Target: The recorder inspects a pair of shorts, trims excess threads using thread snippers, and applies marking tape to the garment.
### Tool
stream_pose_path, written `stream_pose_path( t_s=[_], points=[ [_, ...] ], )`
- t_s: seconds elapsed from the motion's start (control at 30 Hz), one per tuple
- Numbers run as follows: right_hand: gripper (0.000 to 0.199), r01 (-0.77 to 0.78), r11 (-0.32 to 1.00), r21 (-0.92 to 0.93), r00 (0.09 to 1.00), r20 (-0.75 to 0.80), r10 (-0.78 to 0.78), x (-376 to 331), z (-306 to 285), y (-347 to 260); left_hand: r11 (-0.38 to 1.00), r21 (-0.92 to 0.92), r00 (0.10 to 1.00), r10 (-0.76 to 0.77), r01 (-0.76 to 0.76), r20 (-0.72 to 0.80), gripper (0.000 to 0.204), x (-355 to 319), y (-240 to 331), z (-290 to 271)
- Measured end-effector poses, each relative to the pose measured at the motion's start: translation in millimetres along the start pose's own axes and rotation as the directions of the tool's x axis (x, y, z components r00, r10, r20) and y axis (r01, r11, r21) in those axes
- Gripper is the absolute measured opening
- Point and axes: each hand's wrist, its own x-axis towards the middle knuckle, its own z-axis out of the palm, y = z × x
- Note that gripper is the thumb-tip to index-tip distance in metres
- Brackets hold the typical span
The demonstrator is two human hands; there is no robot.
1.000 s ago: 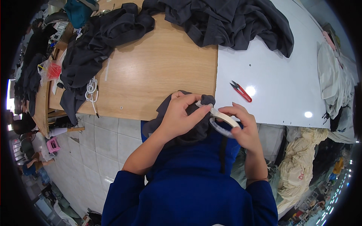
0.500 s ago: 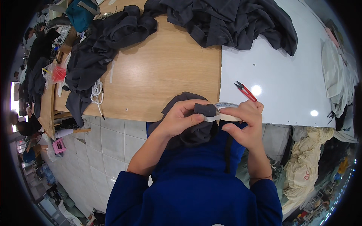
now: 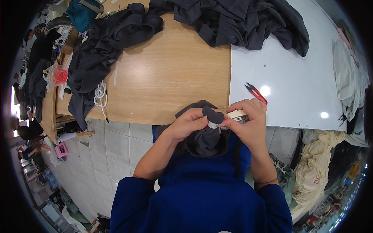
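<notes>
My left hand (image 3: 189, 123) pinches a bunched piece of dark grey fabric (image 3: 208, 134) just in front of my chest, at the near edge of the wooden table (image 3: 171, 73). My right hand (image 3: 248, 124) meets it from the right, holding a white cord end (image 3: 213, 124) and a pale flat tool (image 3: 236, 114) against the fabric. Both hands touch at the fingertips. Part of the fabric hangs down toward my blue top.
Red-handled thread snips (image 3: 255, 92) lie on the white table section (image 3: 287, 89) just beyond my right hand. Piles of dark grey garments (image 3: 241, 21) cover the far side and the left end (image 3: 97, 62). White cords (image 3: 100, 94) hang at the left edge. A cream cloth heap (image 3: 316, 163) sits at the right.
My hands have drawn closer together over the fabric. The white cord loop that stood out by my right hand a second ago is now almost hidden in the bunched cloth.
</notes>
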Motion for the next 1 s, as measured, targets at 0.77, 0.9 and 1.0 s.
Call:
stream_pose_path(
  t_s=[0.77,0.9,1.0],
  points=[
    [0.013,0.162,0.982,-0.101,0.984,-0.059,-0.169,-8,8,-10,0.858,0.511,0.894,0.274,-0.059,-0.355,0.071,-3,23,34],
    [0.016,0.200,0.965,-0.169,0.967,-0.124,-0.222,-10,11,-11,0.808,0.577,0.885,0.351,-0.121,-0.307,0.086,-4,19,34],
    [0.017,0.208,0.958,-0.198,0.952,-0.186,-0.245,-9,16,-14,0.720,0.657,0.869,0.454,-0.225,-0.199,0.092,-6,8,28]
  ],
)
